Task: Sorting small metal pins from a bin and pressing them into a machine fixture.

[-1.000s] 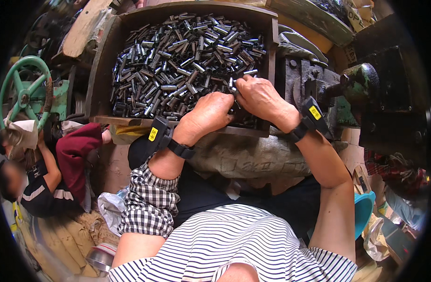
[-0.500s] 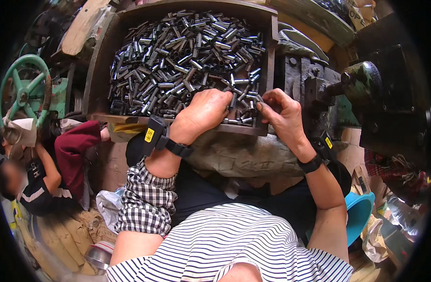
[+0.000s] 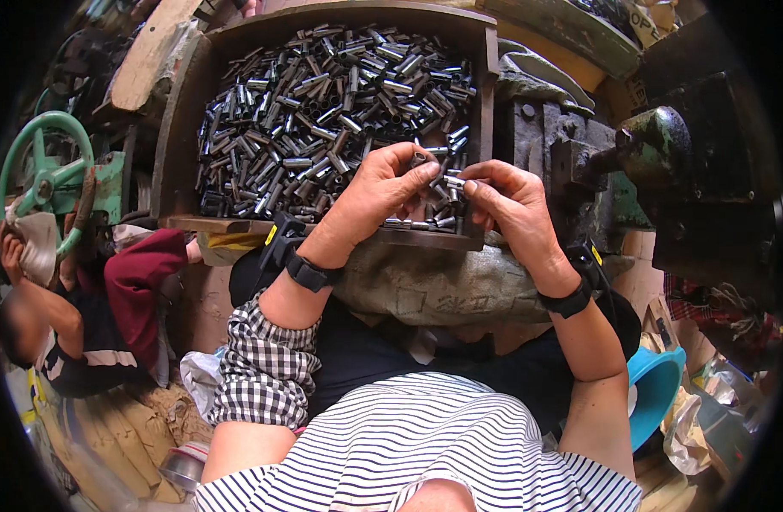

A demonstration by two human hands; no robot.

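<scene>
In front of me a brown wooden box [image 3: 175,141] holds a heap of short metal tubes [image 3: 293,119], some shiny and some dark. Over the box's near right part, my left hand [image 3: 376,189] is closed with one short metal tube [image 3: 419,159] between thumb and fingers, its open end showing. Close beside it, my right hand [image 3: 515,203] pinches another shiny metal tube [image 3: 454,182] between thumb and forefinger. Loose tubes lie beneath both hands, partly hidden by them.
A dark, greasy machine [image 3: 656,162] stands to the right of the box. At the left is a green handwheel [image 3: 46,183], with a person in dark red trousers [image 3: 148,277] below it. A blue basin [image 3: 656,397] sits by my right elbow.
My left hand has turned and lifted off the heap, now showing a tube in its fingers. My right hand has shifted slightly left and down. The person at the left has raised a hand.
</scene>
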